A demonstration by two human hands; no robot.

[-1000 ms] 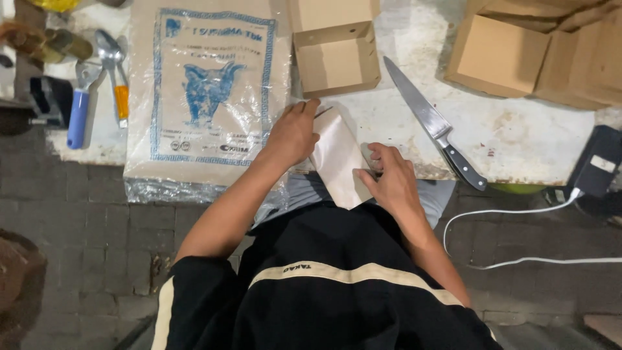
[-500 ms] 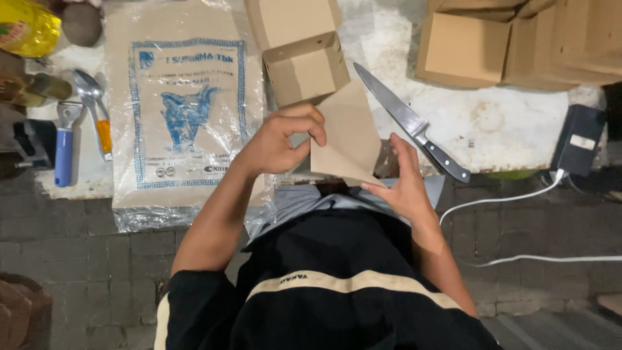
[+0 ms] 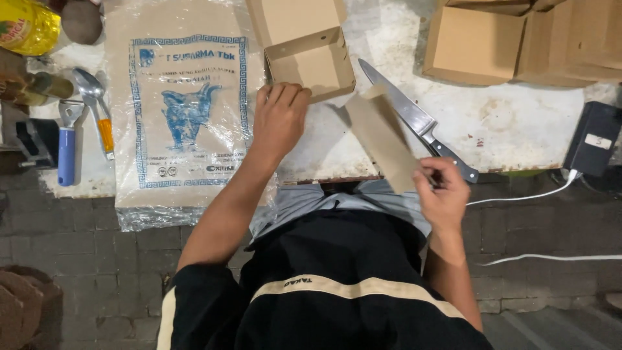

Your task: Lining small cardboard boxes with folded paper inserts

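Observation:
My right hand (image 3: pixel 443 193) pinches the near end of a flat brown cardboard piece (image 3: pixel 381 135), which slants up and away over the table's front edge. My left hand (image 3: pixel 280 118) hovers with fingers curled and empty, just in front of an open brown cardboard box (image 3: pixel 310 63). A kitchen knife (image 3: pixel 414 119) with a black handle lies on the white table (image 3: pixel 518 129), right beside the cardboard piece.
A plastic pack of brown paper with blue print (image 3: pixel 184 110) lies at the left. Further left are a blue-handled tool (image 3: pixel 66 146), a spoon (image 3: pixel 92 97) and a yellow bottle (image 3: pixel 27 24). More cardboard boxes (image 3: pixel 518 39) stand at the back right; a black charger (image 3: pixel 593 144) with white cable sits at the right edge.
My left hand has let go of the cardboard piece and moved forward toward the open box. My right hand now holds the piece alone, lower and further right.

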